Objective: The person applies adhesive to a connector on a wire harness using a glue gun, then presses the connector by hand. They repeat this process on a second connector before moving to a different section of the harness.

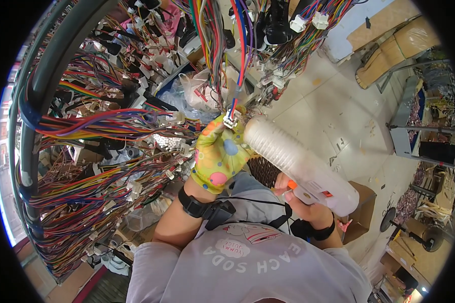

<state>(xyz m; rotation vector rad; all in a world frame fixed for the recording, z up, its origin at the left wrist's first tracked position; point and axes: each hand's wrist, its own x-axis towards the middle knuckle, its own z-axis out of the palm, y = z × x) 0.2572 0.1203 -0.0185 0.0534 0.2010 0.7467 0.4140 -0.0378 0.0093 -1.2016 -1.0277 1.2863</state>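
Note:
My left hand [218, 156], in a yellow-green glove with coloured spots, is closed on a white plug connector [230, 120]. Red, blue and other wires [240, 76] run up from that connector. Bare-skinned, my right hand [303, 207] grips a white gun-shaped tool [301, 164] with a thick ribbed barrel and an orange trigger. The tool's rounded tip lies just right of the gloved fingers, close to the connector. Whether the tip touches the glove I cannot tell. The fingers and palm partly hide the tool's handle.
Thick bundles of coloured wires [111, 123] hang from a curved dark metal frame [43, 96] on the left. More wires with white connectors [298, 25] hang ahead. Plastic bags [194, 93] lie beyond my left hand. A cardboard box [363, 212] stands on the tiled floor at right.

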